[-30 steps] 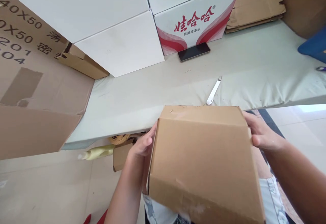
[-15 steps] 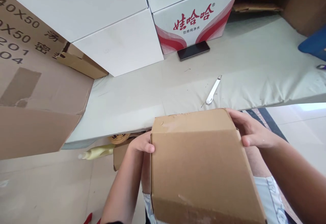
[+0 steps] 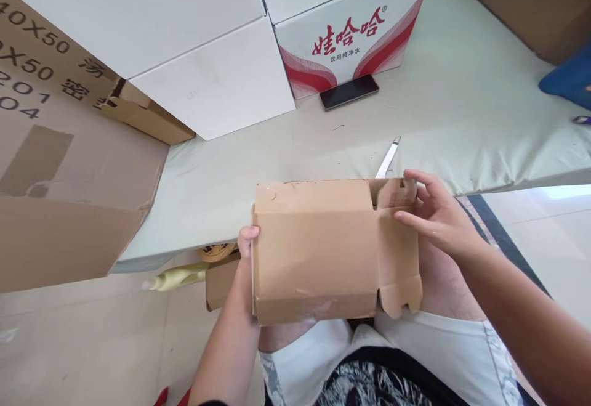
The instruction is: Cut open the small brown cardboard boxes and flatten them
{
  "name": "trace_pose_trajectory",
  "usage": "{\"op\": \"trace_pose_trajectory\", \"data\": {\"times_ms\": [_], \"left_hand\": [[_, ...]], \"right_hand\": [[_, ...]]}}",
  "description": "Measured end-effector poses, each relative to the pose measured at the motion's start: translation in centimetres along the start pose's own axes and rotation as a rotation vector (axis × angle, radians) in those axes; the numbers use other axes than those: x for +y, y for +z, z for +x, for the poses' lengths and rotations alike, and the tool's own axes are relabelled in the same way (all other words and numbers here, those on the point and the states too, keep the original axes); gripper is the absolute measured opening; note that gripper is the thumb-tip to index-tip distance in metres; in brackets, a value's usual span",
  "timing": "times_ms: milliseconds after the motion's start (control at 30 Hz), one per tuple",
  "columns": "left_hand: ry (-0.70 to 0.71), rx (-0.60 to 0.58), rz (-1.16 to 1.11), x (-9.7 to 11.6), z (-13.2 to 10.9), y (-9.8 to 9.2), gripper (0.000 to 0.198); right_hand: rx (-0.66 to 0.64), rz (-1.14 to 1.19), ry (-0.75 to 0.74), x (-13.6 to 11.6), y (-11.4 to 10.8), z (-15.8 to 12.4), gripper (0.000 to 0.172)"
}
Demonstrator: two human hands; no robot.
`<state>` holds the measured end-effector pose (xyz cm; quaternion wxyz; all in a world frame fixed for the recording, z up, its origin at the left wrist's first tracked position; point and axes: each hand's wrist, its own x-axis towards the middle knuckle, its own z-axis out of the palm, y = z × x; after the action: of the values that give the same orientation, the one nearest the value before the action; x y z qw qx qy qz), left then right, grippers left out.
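A brown cardboard box (image 3: pixel 316 252) is held above my lap, its long side level. An end flap (image 3: pixel 398 246) with notched tabs stands folded out on its right. My left hand (image 3: pixel 248 238) grips the box's left edge, thumb in front and the other fingers hidden behind. At the flap's upper right corner is my right hand (image 3: pixel 434 209), thumb across its face and index finger at its top edge. Partly covered by the box, a white utility knife (image 3: pixel 386 161) lies on the cloth-covered surface (image 3: pixel 462 116) just beyond.
White cartons (image 3: pixel 198 24) with a red-printed one (image 3: pixel 351 42) stand at the back, a black phone (image 3: pixel 349 92) before them. A large brown carton (image 3: pixel 78 166) is at left. A blue object (image 3: pixel 567 89) sits at right. A pale yellow bottle (image 3: pixel 180 276) lies below the surface's edge.
The box has moved left and away from my body, and appears smaller. Its right end flap now shows folded out. My right hand has shifted from the box's side to that flap.
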<state>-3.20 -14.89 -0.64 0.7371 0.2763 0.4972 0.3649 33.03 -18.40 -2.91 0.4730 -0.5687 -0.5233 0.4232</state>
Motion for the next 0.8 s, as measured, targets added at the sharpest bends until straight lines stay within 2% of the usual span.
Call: {"op": "trace_pose_trajectory", "data": {"times_ms": [100, 167, 300, 333, 433, 500, 567, 633, 700, 767, 800], "left_hand": [[0.055, 0.086, -0.039, 0.2, 0.0, 0.1, 0.075], [0.073, 0.113, -0.052, 0.3, -0.1, 0.3, 0.069], [0.056, 0.050, 0.045, 0.6, -0.5, 1.1, 0.058], [0.063, 0.045, 0.082, 0.8, -0.5, 1.5, 0.059], [0.151, 0.071, 0.162, 1.2, -0.1, 3.0, 0.072], [0.250, 0.075, 0.189, 1.4, 0.5, 4.1, 0.077], [0.316, 0.061, 0.194, 1.8, 1.3, 5.1, 0.077], [0.330, 0.046, 0.180, 2.3, 2.1, 6.0, 0.076], [0.336, 0.033, 0.161, 2.8, 2.9, 7.0, 0.076], [0.363, 0.022, 0.166, 3.4, 3.8, 8.1, 0.075], [0.379, 0.010, 0.185, 3.7, 4.4, 8.6, 0.075]], "right_hand": [[0.094, 0.130, 0.152, -0.2, 0.1, -0.2, 0.086], [0.112, 0.214, 0.268, -0.6, -0.1, -0.4, 0.087], [-0.103, 0.366, 0.447, -1.0, -1.0, -0.9, 0.063], [-0.110, 0.386, 0.453, -1.0, -1.3, -1.0, 0.058], [0.000, 0.396, 0.413, -0.9, -1.8, -1.5, 0.047], [0.074, 0.379, 0.384, -0.8, -2.2, -1.9, 0.044], [0.095, 0.379, 0.382, -0.4, -2.9, -2.5, 0.043], [0.006, 0.393, 0.415, 0.1, -4.0, -3.3, 0.039], [-0.155, 0.372, 0.437, 0.8, -5.3, -4.2, 0.036], [-0.284, 0.293, 0.409, 1.2, -6.5, -5.1, 0.034], [-0.308, 0.244, 0.380, 1.3, -7.1, -5.5, 0.034]]}}
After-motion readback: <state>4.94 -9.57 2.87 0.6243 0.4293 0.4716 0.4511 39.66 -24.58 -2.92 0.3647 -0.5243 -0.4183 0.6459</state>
